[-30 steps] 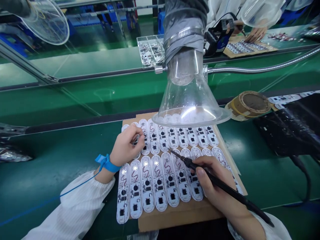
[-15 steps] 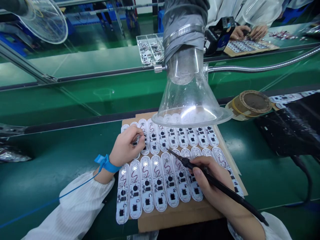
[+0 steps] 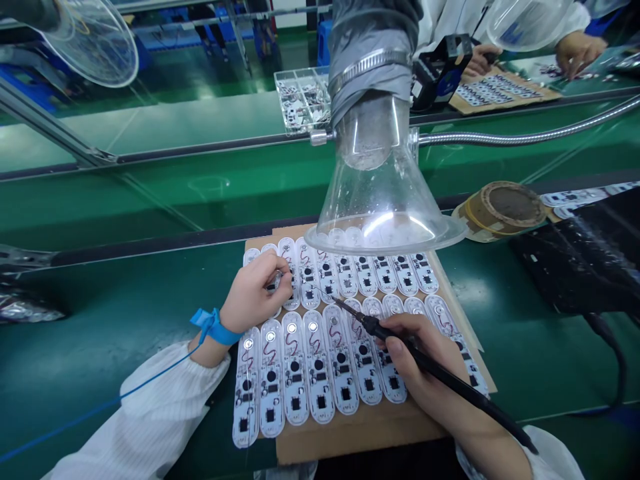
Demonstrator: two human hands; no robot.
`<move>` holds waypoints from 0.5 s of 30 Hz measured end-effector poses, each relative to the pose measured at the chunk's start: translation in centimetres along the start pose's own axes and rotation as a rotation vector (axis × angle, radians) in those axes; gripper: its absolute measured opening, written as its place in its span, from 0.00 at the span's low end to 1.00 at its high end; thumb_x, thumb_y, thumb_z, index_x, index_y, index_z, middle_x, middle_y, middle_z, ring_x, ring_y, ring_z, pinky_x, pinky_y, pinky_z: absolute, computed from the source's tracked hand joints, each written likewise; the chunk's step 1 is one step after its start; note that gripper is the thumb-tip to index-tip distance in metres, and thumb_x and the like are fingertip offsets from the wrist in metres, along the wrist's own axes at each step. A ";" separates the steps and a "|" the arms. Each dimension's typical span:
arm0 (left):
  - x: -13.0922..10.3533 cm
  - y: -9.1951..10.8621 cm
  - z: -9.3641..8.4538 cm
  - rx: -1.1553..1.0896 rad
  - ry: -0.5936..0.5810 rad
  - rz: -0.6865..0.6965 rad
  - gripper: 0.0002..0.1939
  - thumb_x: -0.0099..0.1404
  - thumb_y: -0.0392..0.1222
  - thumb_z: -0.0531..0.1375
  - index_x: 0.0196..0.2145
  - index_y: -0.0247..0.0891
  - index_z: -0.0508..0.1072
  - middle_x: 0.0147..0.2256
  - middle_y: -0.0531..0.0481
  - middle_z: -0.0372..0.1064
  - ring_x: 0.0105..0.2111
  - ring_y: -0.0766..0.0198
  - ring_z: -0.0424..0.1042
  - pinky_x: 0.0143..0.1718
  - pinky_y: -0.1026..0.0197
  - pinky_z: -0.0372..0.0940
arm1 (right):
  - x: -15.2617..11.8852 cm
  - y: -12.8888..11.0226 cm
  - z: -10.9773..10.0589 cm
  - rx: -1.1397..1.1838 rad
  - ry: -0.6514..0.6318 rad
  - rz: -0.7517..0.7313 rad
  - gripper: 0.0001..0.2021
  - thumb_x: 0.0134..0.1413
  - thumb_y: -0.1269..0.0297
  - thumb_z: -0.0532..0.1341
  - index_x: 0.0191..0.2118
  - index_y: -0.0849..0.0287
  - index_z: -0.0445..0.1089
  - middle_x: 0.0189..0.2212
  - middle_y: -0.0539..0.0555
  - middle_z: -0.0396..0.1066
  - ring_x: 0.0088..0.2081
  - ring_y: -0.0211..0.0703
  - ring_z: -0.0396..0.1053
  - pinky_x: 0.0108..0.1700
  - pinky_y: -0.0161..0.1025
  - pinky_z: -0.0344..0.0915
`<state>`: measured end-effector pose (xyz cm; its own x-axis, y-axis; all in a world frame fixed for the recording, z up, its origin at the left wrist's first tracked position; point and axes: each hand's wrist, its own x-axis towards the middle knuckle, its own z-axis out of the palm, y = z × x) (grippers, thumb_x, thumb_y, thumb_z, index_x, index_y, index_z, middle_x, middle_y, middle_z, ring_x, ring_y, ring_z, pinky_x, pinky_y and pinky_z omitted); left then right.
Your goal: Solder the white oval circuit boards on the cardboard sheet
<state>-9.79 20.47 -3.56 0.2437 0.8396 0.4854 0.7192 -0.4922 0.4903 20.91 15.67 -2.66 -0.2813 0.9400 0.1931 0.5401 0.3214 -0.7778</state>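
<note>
My right hand (image 3: 425, 347) grips a black soldering iron (image 3: 400, 339) like a pen. Its tip meets the lower end of a white oval circuit board (image 3: 329, 279) in the back row. My left hand (image 3: 263, 287), in a blue wrist strap (image 3: 220, 328), is closed in a pinch over the left end of that row. A thin strand of solder wire (image 3: 316, 288) runs from its fingers towards the tip. Further boards (image 3: 318, 373) with red and black wires lie in the front row on a cardboard sheet (image 3: 360, 437).
A clear fume hood (image 3: 385, 200) hangs low over the back row. At the right are a tape-wrapped round container (image 3: 500, 210) and a black case (image 3: 585, 253) with a cable. Across the bench, a co-worker's hands (image 3: 577, 53) are near other boards (image 3: 493, 90).
My hands and the soldering iron hold nearly the same place. Across the bench, one of the co-worker's hands has moved right, away from the boards.
</note>
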 end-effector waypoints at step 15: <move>0.1 0.0 0.0 -0.015 -0.011 0.005 0.08 0.68 0.29 0.57 0.33 0.40 0.64 0.25 0.58 0.49 0.24 0.68 0.52 0.26 0.63 0.52 | 0.1 0.1 0.0 0.019 -0.029 -0.011 0.08 0.69 0.56 0.61 0.47 0.51 0.71 0.33 0.49 0.80 0.32 0.39 0.81 0.32 0.31 0.75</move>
<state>-9.75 20.59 -3.54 0.2548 0.8397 0.4796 0.7080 -0.4998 0.4989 20.97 15.76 -2.71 -0.3100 0.9327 0.1843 0.5221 0.3291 -0.7868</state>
